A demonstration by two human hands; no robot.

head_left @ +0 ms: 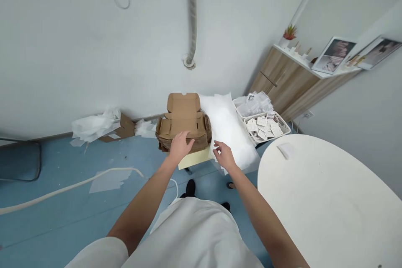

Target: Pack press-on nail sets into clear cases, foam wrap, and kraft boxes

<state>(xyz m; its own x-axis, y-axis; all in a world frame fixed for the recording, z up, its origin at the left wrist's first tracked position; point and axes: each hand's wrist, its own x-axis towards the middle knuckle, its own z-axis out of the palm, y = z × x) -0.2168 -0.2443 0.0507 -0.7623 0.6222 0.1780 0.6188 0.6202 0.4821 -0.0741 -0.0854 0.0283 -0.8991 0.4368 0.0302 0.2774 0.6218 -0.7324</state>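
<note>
In front of me lies a stack of flat, unfolded brown cardboard boxes (184, 119), resting on a pale yellow surface (194, 158). My left hand (180, 146) is over the near edge of the top box, thumb apart from the fingers; whether it touches the cardboard I cannot tell. To its right, my right hand (224, 155) hovers at the left edge of a pile of white foam sheets (234, 130). Its fingers are bent and slightly apart, with nothing visible between them.
Behind the sheets stand a white basket of small white packets (263, 127) and another with clear plastic bags (254, 104). A round white table (329, 192) is at my right. A wooden cabinet (289, 75) stands beyond. On the floor, a pale hose (78, 184) runs left.
</note>
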